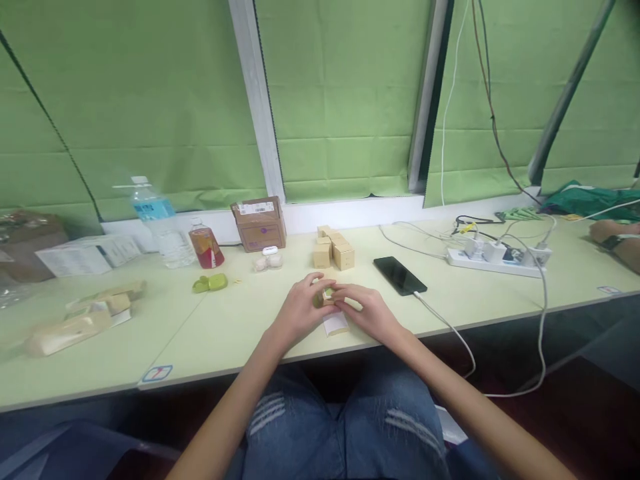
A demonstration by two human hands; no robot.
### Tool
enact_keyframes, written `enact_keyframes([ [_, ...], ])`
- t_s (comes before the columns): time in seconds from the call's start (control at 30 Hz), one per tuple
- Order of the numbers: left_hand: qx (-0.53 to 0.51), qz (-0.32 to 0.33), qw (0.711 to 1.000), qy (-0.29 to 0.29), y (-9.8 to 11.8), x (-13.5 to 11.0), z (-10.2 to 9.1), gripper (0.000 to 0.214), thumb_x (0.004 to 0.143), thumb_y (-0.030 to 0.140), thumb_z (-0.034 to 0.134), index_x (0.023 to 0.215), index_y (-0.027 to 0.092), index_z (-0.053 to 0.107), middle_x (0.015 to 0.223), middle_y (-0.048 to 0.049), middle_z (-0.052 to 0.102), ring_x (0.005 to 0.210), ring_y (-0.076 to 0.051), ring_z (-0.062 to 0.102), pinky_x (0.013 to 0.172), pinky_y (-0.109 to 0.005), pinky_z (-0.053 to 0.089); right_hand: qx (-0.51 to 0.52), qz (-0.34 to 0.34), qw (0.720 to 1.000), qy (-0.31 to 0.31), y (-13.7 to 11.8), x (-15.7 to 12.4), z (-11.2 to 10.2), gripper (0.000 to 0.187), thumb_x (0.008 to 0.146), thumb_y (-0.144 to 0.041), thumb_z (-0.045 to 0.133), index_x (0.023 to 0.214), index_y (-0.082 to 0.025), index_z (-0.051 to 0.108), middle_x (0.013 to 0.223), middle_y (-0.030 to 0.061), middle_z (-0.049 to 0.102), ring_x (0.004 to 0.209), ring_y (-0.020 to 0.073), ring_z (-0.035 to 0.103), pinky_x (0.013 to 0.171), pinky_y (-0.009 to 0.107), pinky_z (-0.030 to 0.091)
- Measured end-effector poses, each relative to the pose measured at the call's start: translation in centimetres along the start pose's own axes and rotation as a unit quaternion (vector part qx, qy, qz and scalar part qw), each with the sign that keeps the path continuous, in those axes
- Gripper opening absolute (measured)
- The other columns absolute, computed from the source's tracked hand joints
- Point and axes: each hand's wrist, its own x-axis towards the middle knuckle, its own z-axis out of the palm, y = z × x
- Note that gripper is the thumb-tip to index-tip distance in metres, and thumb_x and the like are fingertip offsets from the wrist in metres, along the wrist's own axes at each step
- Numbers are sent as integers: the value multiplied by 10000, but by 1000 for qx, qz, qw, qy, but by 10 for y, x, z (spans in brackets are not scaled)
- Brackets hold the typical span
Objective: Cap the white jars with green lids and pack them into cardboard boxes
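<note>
My left hand [301, 308] and my right hand [369, 311] meet near the table's front edge, fingers curled around a small tan cardboard box [328, 294] from both sides. Most of that box is hidden by the fingers; a pale patch shows in its middle. Just below the hands lies a flat white piece with a tan edge [336, 324], possibly a paper or card flap; whether it is joined to the box I cannot tell. Beyond the hands stands a cluster of several similar small boxes [344, 256].
A black phone [400, 275] with a white cable lies to the right, before a loaded power strip [495, 261]. Leftward are an earbud case [217, 281], a red drink bottle [206, 247], a water bottle [163, 230] and a brown carton [260, 225]. Another person's arm [623, 241] rests far right.
</note>
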Motion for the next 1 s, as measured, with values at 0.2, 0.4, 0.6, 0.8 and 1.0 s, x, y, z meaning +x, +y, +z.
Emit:
enact_keyframes([
  [0.2, -28, -34, 999, 21, 0, -2, 2, 398, 821, 467, 766, 1174, 282, 757, 1394, -77, 620, 1248, -299, 620, 1083, -429, 475, 28, 6, 1000, -5, -12, -1, -19, 101, 939, -286, 688, 1006, -251, 756, 1154, 94, 681, 1129, 239, 671, 974, 396, 577],
  [0.4, -87, -85, 992, 46, 1, 0, -3, 316, 783, 389, 803, 1052, 227, 764, 1293, -85, 649, 1245, -289, 612, 1059, -401, 478, -18, -45, 989, -138, -17, -9, -19, 212, 885, -344, 764, 1082, -268, 745, 1415, 116, 525, 1331, 279, 542, 1094, 450, 502],
  [0.6, -120, -39, 992, 27, 1, -1, 3, 201, 804, 308, 772, 983, 219, 753, 1322, -94, 622, 1278, -281, 585, 1085, -399, 456, -77, -70, 994, -34, -15, -8, -9, 166, 979, -233, 617, 1133, -247, 678, 1212, 122, 619, 1156, 239, 619, 964, 411, 557],
  [0.8, -122, -27, 992, 31, -1, 0, 8, 219, 815, 224, 713, 1029, 219, 758, 1323, -98, 613, 1281, -274, 581, 1107, -411, 452, -171, -117, 978, -13, -14, -10, -6, 224, 974, -207, 631, 1190, -254, 664, 1154, 116, 666, 1060, 242, 649, 895, 405, 556],
  [1.0, -134, -26, 990, -21, -7, 1, 1, 337, 843, 267, 693, 1173, 221, 746, 1458, -126, 556, 1370, -293, 530, 1176, -447, 395, -169, -124, 978, 2, -10, -11, -6, 200, 980, -193, 624, 1157, -257, 691, 1130, 114, 670, 1038, 234, 653, 863, 397, 565],
])
